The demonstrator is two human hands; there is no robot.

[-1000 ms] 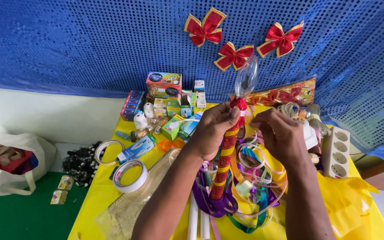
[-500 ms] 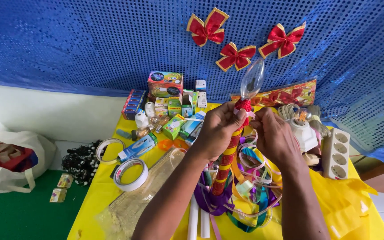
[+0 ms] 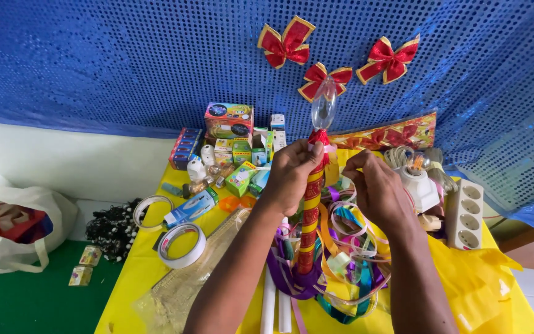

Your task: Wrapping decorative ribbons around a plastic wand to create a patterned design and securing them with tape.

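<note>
My left hand (image 3: 290,175) grips an upright stick (image 3: 308,216) wrapped in red and yellow ribbon, near its top. A clear flame-shaped bulb (image 3: 324,106) sits on the stick's tip above a red band. My right hand (image 3: 375,192) is just right of the stick, fingers pinched as if on a thin strand, which I cannot make out. A heap of coloured ribbons (image 3: 347,272) lies under both hands on the yellow tablecloth (image 3: 137,278).
Small boxes (image 3: 228,120) and bulbs stand at the table's back. Tape rolls (image 3: 182,245) lie at the left, a white power strip (image 3: 465,213) and lamp socket (image 3: 416,182) at the right. Red bows (image 3: 288,42) hang on the blue sequin backdrop. A white bag (image 3: 10,226) sits on the floor.
Both hands stay at the top of the stick. The right hand has drawn slightly away from the stick to the right.
</note>
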